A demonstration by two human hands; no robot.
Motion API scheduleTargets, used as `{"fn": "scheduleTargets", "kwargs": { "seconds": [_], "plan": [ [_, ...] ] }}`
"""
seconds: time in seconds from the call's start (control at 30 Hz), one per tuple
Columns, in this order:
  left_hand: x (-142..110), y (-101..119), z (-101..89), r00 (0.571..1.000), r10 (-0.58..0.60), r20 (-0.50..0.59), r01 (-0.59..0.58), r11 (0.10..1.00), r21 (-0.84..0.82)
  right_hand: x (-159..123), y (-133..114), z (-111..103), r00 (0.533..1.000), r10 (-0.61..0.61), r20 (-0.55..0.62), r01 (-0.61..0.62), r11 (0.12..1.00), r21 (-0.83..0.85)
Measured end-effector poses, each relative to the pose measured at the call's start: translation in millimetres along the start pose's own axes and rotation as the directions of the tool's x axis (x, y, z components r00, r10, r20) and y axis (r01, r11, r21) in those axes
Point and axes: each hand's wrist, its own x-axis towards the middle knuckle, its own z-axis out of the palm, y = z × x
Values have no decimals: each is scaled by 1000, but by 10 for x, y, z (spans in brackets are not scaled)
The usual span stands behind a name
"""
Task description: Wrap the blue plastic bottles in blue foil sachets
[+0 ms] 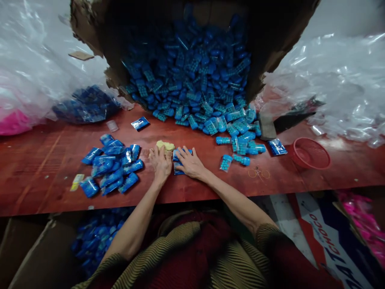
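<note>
Striped sleeves lead up to two hands on the red table [36, 176].
Right hand [189, 162] lies flat, fingers spread, over small blue packets [177, 168]; left hand [161, 160], fingers loosely together, touches a yellowish lump [165, 145] just beside them, below the torn carton [270, 36].

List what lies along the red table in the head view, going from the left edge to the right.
Pink bag → clear bag of blue packets → pile of sealed blue packets → left hand → right hand → loose blue pieces spilled from the cardboard box → red basket.
</note>
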Motion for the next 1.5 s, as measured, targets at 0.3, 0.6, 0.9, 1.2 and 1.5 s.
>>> {"fn": "scheduleTargets", "kwargs": {
  "seconds": [0.3,0.6,0.9,1.2,1.5],
  "plan": [
    [93,-144,-66,994,109,13,-108,956,271,17,216,-166,994,105,10,-106,993,50],
    [402,-167,-134,975,55,-215,-82,990,-117,-10,247,-127,998,33,-57,-18,970,244],
    [258,210,77,905,406,127,-378,905,-196,-180,387,-224,812,366,-454,11,768,640],
    [309,326,193,932,359,52,-339,912,-229,-224,286,-219,867,283,-410,-49,867,496],
    [177,-4,136,943,332,-25,-332,933,-141,62,248,-256,978,177,-113,-180,983,-19]
  ]
}}
